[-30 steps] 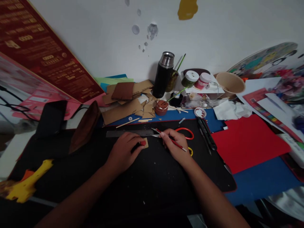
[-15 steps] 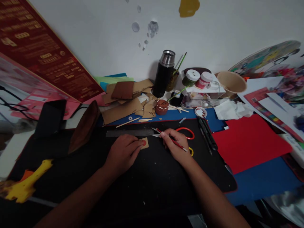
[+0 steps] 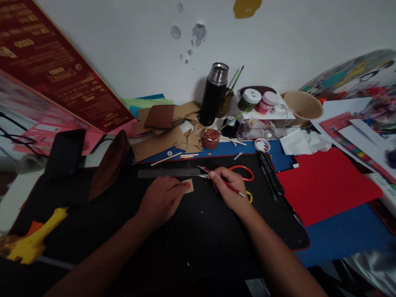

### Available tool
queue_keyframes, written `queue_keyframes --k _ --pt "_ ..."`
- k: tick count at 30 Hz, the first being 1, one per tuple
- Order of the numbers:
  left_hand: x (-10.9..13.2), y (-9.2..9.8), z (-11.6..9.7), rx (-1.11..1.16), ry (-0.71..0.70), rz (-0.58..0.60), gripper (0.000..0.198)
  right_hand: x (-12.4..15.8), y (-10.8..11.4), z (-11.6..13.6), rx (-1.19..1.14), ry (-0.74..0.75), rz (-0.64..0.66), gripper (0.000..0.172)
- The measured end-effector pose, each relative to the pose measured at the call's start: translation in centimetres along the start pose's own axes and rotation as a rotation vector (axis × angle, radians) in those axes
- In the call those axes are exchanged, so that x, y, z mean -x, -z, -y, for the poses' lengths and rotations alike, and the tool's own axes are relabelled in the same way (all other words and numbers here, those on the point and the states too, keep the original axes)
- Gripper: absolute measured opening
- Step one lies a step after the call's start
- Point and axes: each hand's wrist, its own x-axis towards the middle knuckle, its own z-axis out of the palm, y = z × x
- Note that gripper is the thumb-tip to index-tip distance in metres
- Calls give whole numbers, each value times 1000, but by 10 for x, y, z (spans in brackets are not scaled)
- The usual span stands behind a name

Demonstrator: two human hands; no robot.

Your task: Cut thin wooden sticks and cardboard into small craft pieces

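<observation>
My left hand [image 3: 162,198] rests on the black mat, its closed fingertips pressing a small red round piece [image 3: 187,186] onto a little tan cardboard square [image 3: 191,188]. A slim red pencil [image 3: 232,189] is gripped in my right hand [image 3: 230,187], the pointed end aimed up and left. Under and behind that hand lie scissors with a red handle loop [image 3: 251,173] and a yellow one; their blades stick out to the left near a clear ruler [image 3: 163,173]. The ruler lies just beyond my left hand.
Behind the mat are cardboard scraps [image 3: 159,144], a brown paint jar [image 3: 210,139] with a brush and a black thermos [image 3: 213,95]. A black cutter [image 3: 270,173] and red sheet [image 3: 328,185] lie right. A brown boat-shaped piece [image 3: 109,167] and yellow figure [image 3: 37,241] are left.
The view shifts very slightly. Both hands, the pencil and the cardboard square keep their places.
</observation>
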Motion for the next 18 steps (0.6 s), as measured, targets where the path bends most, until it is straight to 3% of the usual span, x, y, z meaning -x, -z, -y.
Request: queue_keyframes --k 18 --pt "1 1 -7 -131 -86 13 21 0 -1 2 -9 -7 -11 36"
